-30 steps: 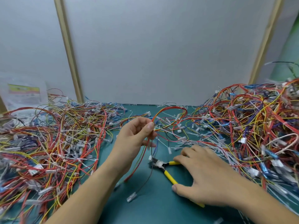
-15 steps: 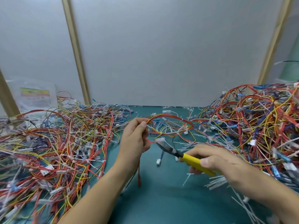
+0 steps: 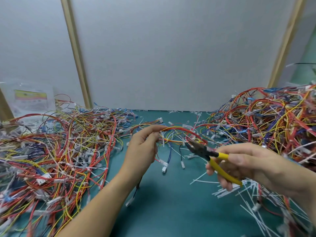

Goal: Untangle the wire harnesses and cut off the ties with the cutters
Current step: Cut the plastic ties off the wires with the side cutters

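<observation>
My left hand (image 3: 142,144) pinches a looped wire harness (image 3: 177,130) of red, yellow and orange wires and holds it up over the green table (image 3: 171,211). White connectors (image 3: 164,168) dangle from it on thin wires. My right hand (image 3: 239,164) grips the yellow-handled cutters (image 3: 212,157), lifted off the table. Their dark jaws point up and left, right at the loop's right side near a white tie (image 3: 188,128). Whether the jaws touch the tie I cannot tell.
A big tangle of coloured harnesses (image 3: 56,154) covers the table's left side and another heap (image 3: 273,124) fills the right. Cut white tie scraps (image 3: 227,190) lie under my right hand. A plastic bag (image 3: 30,101) leans at the back left, grey panels behind.
My right hand picked the cutters up off the table and raised them toward the loop. My left hand kept holding the harness and lifted it slightly.
</observation>
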